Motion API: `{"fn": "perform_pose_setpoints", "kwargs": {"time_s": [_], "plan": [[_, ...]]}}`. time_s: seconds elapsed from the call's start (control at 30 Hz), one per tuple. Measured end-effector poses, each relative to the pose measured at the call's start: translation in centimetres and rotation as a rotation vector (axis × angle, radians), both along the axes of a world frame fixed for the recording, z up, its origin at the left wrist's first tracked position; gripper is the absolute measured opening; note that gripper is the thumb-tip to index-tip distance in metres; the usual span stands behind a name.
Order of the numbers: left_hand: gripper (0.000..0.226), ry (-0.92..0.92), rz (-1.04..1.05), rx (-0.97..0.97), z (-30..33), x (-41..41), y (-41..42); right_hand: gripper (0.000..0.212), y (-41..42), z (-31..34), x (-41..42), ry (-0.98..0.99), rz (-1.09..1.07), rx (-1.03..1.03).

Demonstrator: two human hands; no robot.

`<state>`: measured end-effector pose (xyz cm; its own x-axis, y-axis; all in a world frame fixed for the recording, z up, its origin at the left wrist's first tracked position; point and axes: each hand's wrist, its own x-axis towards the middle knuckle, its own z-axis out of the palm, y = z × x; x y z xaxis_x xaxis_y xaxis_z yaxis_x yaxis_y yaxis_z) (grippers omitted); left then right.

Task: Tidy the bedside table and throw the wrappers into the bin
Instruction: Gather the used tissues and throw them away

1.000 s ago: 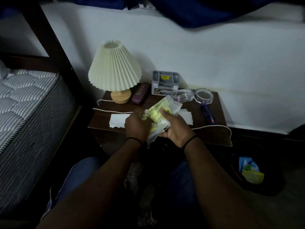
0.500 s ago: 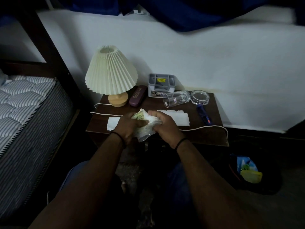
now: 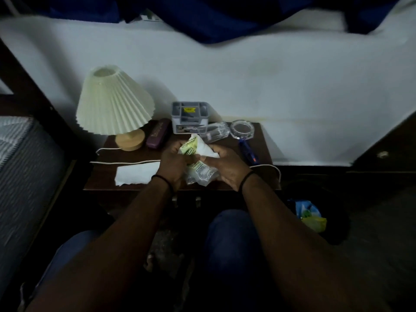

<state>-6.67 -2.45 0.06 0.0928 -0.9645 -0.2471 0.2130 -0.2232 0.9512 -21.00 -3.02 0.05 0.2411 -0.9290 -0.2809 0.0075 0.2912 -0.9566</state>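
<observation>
Both hands hold a crumpled bundle of wrappers [image 3: 198, 161], clear plastic with yellow-green print and a white paper corner sticking up, above the front of the dark wooden bedside table [image 3: 99, 179]. My left hand [image 3: 172, 163] grips the bundle's left side. My right hand [image 3: 225, 167] grips its right side, fingers curled round it. A white tissue [image 3: 135, 174] lies flat on the table to the left. The dark bin [image 3: 333, 224] stands on the floor at the right, with blue and yellow wrappers [image 3: 311, 216] inside.
A pleated cream lamp [image 3: 114, 102] stands at the table's back left beside a purple case [image 3: 157, 134]. A grey organiser [image 3: 189, 115], a tipped clear glass [image 3: 213, 131], a glass ashtray [image 3: 242, 129] and a blue pen [image 3: 247, 152] sit behind. A white cord [image 3: 126, 162] crosses the table. Mattress at left.
The hands have crushed the wrappers into a tighter bundle and shifted it slightly; a white paper corner now sticks up from it. The view has moved closer to the table.
</observation>
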Motion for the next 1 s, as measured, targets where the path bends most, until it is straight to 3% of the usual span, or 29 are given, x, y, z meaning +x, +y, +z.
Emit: {"fn": "perform_pose_setpoints", "kwargs": {"time_s": [0.13, 0.3, 0.43, 0.53, 0.67, 0.73, 0.9, 1.0], "plan": [[0.029, -0.43, -0.077, -0.131, 1.3, -5.9, -1.0, 0.041, -0.9, 2.0, -5.5, 0.244, -0.155, -0.158], [0.027, -0.578, -0.391, -0.247, 1.8, -14.5, -0.2, 0.038, -0.6, 2.4, -15.4, 0.333, -0.397, -0.134], [0.025, -0.569, -0.666, -0.234, 0.1, -22.7, 1.4, 0.023, 2.0, 0.3, -24.2, 0.391, -0.549, -0.13], [0.033, -0.722, -0.815, -0.286, -1.6, -27.7, 1.6, 0.02, 4.2, -2.5, -30.3, 0.583, -0.615, -0.197], [0.031, -0.88, -0.864, -0.236, -4.7, -32.9, 0.6, 0.038, 6.5, -7.8, -35.4, 0.735, -0.71, -0.134], [0.033, -0.923, -0.881, -0.216, -6.5, -34.9, -0.1, 0.034, 6.9, -11.4, -36.7, 0.748, -0.737, -0.082], [0.03, -0.961, -0.827, -0.175, -10.3, -37.2, -2.3, 0.03, 5.6, -19.1, -37.1, 0.766, -0.908, -0.089], [0.033, -0.936, -0.834, -0.15, -12.0, -37.1, -2.8, 0.041, 4.2, -23.4, -36.9, 0.832, -0.838, 0.051]]}}
